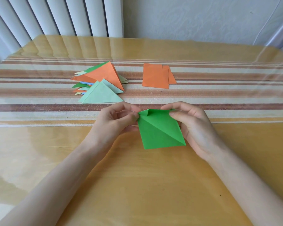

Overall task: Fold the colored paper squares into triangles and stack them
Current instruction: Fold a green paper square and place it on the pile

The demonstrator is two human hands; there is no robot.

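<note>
While the left hand (116, 118) pinches the far corner of the green paper square (158, 130) and the right hand (189, 123) grips its upper right edge, the sheet sits low over the glossy table (137, 185), creased diagonally. Beyond it lie a loose pile of folded triangles (101, 82) and, to its right, apart from it, flat orange squares (156, 75). Nothing lies between. No writing is legible.

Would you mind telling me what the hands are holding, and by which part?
Both hands, left and right, pinch the green paper square at its far corners.
</note>
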